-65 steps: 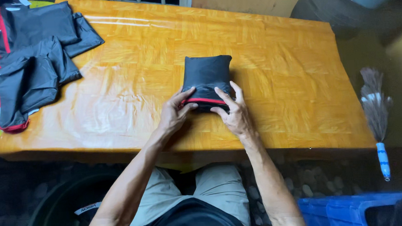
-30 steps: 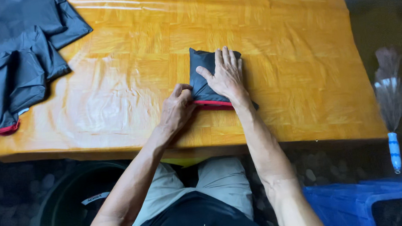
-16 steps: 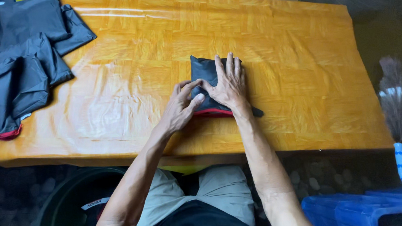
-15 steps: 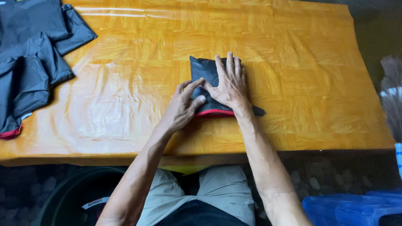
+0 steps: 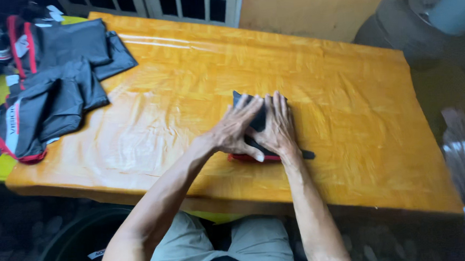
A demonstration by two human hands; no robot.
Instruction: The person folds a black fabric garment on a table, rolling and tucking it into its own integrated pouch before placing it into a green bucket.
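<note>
A small folded black garment with red trim (image 5: 258, 122) lies near the front middle of the glossy orange wooden table (image 5: 349, 102). Both of my hands press flat on top of it. My left hand (image 5: 235, 130) covers its left half, fingers spread and pointing up and to the right. My right hand (image 5: 276, 128) lies beside it over the right half, fingers extended toward the far edge. Only the garment's top corner, a dark strip between the hands and the red lower edge show.
A heap of black, red and white garments (image 5: 51, 77) covers the table's far left corner. A feather duster with a blue handle (image 5: 464, 186) stands at the right. A dark round tub (image 5: 62, 254) sits under the front left edge. A grey container (image 5: 435, 10) is back right.
My left hand has slid from the garment's lower left edge up onto its top, next to the right hand. The folded garment looks narrower than it was 2.2 s ago.
</note>
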